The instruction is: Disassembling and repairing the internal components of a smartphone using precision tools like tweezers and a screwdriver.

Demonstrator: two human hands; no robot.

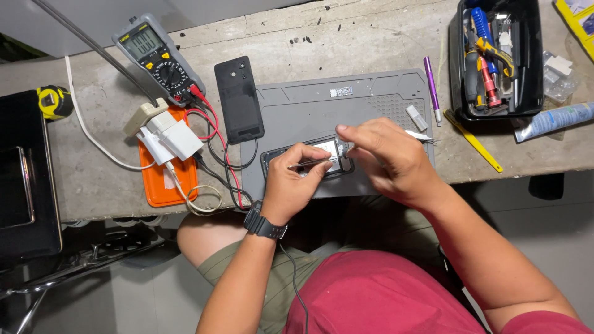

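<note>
An opened phone (309,150) lies on a grey work mat (322,105) near the bench's front edge, its insides showing. My left hand (291,185), with a black watch on the wrist, pinches thin metal tweezers (309,163) that point right over the phone. My right hand (387,158) hovers over the phone's right end, fingertips pinched together above it; whether they hold something small I cannot tell. A second pair of tweezers (422,137) pokes out from behind that hand.
A black phone back cover (238,99) lies left of the mat. Further left are a multimeter (158,55) with red and black leads, white chargers on an orange pad (167,179), and a tape measure (54,101). A black tool tray (495,55), purple pen (431,86) and yellow strip (473,142) sit right.
</note>
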